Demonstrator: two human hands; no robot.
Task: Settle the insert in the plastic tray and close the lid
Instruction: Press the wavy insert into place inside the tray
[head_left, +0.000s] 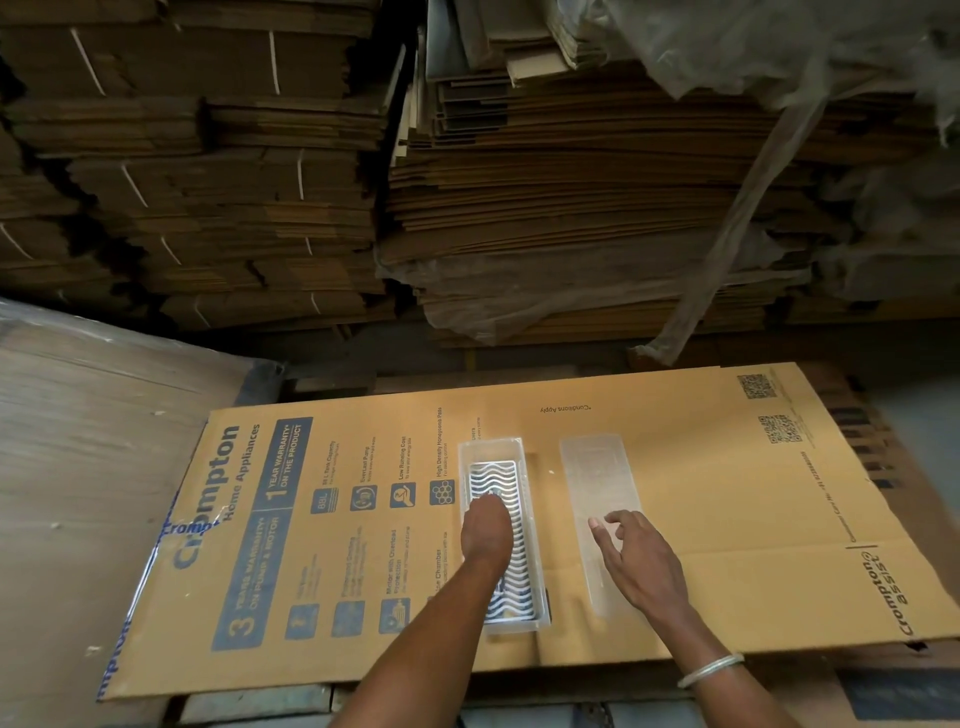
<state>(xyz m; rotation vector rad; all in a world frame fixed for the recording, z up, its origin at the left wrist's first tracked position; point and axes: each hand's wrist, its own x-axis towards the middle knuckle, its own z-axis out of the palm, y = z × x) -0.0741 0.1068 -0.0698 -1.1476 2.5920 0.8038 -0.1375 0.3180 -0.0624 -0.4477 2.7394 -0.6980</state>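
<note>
Flat printed brown cardboard sheet (675, 519) is the work surface and landmark. At its centre sits the clear rectangular plastic tray (540, 618), holding the wavy-slotted white insert (522, 587). Just right of it lies the separate translucent lid (597, 478). Left hand (485, 530) presses fingertips on the insert, grasping nothing; press evenly until flush. Right hand (644, 564), fingers spread and released, rests on the lid.

Bare forearms, no sleeves, thin silver bangle (710, 670) (right wrist)
</note>
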